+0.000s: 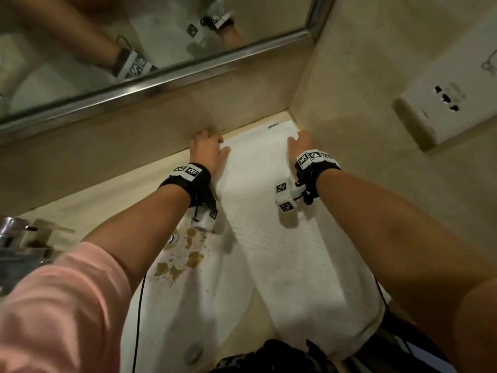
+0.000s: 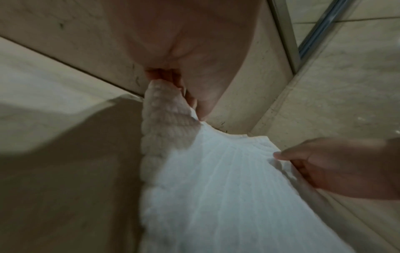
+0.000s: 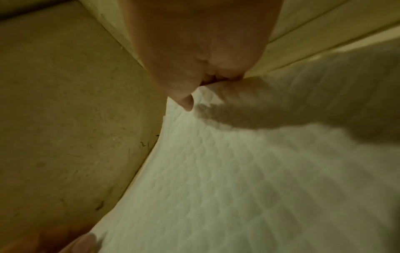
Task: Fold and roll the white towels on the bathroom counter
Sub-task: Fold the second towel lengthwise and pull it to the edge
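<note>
1. A white towel with a waffle pattern lies lengthwise on the bench. Its far end reaches the wall corner and its near end hangs over the front edge of the bench.
2. The left hand is at the far left corner of the towel. In the left wrist view its fingers are curled and pinch the thick folded edge of the towel.
3. The right hand is at the far right corner of the towel. Its thumb lies on top of the cloth and the other fingers are tucked under the edge, so it grips the towel.
4. A second white towel lies just left of the first one, and it has brown stains.
5. A mirror hangs on the wall behind the towel, a socket plate is on the wall right of it, and a metal tap stands far left of it.
</note>
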Tool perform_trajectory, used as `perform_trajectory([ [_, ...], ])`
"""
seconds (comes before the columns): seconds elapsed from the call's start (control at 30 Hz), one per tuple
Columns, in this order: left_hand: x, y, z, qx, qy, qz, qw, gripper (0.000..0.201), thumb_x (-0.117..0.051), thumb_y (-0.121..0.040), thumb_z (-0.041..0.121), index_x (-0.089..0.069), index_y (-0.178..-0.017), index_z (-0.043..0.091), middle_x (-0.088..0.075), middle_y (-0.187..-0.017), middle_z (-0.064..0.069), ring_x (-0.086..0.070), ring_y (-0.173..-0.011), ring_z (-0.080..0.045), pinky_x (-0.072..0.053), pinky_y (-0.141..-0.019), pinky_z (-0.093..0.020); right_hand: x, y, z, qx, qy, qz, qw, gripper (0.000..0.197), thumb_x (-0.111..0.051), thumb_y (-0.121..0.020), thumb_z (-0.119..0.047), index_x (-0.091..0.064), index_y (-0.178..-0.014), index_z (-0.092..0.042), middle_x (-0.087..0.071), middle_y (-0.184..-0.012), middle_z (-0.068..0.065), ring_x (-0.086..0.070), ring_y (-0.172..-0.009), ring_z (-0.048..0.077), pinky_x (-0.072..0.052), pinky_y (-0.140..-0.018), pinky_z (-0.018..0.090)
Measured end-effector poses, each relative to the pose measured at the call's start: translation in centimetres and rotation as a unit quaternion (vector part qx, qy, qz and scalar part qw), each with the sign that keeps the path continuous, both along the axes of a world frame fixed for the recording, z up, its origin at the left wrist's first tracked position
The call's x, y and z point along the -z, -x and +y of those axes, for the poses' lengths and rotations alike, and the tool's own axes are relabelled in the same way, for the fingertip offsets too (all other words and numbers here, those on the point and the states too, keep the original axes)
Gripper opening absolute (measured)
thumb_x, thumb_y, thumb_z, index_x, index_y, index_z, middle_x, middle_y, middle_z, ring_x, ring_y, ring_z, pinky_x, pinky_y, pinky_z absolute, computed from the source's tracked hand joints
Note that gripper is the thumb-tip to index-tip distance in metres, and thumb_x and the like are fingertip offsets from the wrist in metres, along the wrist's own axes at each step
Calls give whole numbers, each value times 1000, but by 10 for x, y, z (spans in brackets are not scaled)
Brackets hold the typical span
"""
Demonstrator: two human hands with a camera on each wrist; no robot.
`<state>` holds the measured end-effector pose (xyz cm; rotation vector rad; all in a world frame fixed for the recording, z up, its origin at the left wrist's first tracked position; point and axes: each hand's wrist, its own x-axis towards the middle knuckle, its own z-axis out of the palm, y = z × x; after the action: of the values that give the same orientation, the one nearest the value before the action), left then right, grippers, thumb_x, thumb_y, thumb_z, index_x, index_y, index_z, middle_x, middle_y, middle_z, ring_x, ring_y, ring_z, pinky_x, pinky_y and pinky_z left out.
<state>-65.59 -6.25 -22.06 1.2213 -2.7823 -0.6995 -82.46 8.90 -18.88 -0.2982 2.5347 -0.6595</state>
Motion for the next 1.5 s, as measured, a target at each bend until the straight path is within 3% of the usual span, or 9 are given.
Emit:
perform_trajectory([
  [0.23, 0, -6, -9, 7, 18, 8, 1000, 22, -43, -96, 27, -61, -100, 15, -65, -106, -10, -59, -99, -30, -30, -91, -36, 19, -3, -17, 13, 115, 77, 990, 25, -39, -101, -21, -47, -116, -3, -58, -103, 17, -54, -87, 27, -49, -79, 35],
  [0.37, 1, -13, -7, -41, 14, 38, 998, 18, -41, -97, 22, -56, -99, 12, -63, -105, -9, -57, -98, -28, -31, -91, -36, 22, 4, -19, -29, 83, 79, 993, 25, -37, -102, -27, -47, -119, -12, -62, -106, 16, -59, -93, 32, -42, -71, 30],
  [0.53, 3, -19, -11, -81, -19, 80, 993, 20, -44, -97, 20, -56, -102, 4, -62, -106, -15, -58, -97, -33, -43, -85, -39, 22, 12, -34, -78, 23, 68, 994, 24, -35, -101, -27, -47, -118, -16, -59, -110, 12, -57, -103, 34, -41, -77, 33],
  [0.7, -1, -19, -17, -55, -4, 24, 998, 21, -51, -95, 22, -60, -104, 4, -62, -106, -16, -59, -97, -34, -45, -77, -38, 22, 18, -40, -85, -9, 77, 993, 28, -38, -101, -28, -47, -124, -14, -60, -120, 15, -56, -109, 35, -45, -87, 38],
  [0.87, 1, -23, -14, -21, 30, -1, 999, 21, -51, -94, 14, -61, -108, 3, -57, -109, -18, -59, -94, -36, -48, -71, -40, 31, 19, -47, -1, 39, 45, 998, 8, -50, -93, -31, -46, -95, -25, -64, -94, 7, -65, -93, 32, -52, -75, 36],
  [0.97, 0, -23, -12, -13, 43, 0, 999, 21, -49, -94, 11, -60, -108, 1, -56, -109, -20, -58, -93, -36, -47, -70, -41, 31, 18, -49, 21, 52, 57, 997, 14, -54, -92, -24, -57, -105, -25, -66, -104, 4, -64, -95, 28, -50, -76, 29],
  [1.07, -1, -23, -14, -17, 46, 3, 999, 21, -47, -96, 13, -61, -105, 0, -56, -106, -21, -59, -92, -37, -47, -67, -41, 31, 18, -52, 22, 84, 74, 993, 25, -57, -92, -22, -63, -116, -16, -66, -115, 4, -62, -104, 24, -50, -87, 29],
  [1.27, -1, -21, -12, -21, 47, -2, 999, 23, -46, -97, 15, -61, -103, -2, -55, -104, -21, -58, -89, -37, -47, -67, -42, 37, 22, -61, 60, 142, 50, 987, 16, -64, -88, -20, -72, -97, -9, -71, -99, 6, -62, -83, 17, -45, -72, 21],
  [1.5, 3, -30, -19, -32, 37, 7, 999, 24, -48, -95, 11, -66, -101, -4, -56, -103, -23, -57, -93, -39, -48, -71, -43, 47, 28, -61, 43, 160, 59, 984, 12, -68, -84, -16, -75, -92, -10, -73, -88, 6, -61, -74, 12, -47, -71, 18],
])
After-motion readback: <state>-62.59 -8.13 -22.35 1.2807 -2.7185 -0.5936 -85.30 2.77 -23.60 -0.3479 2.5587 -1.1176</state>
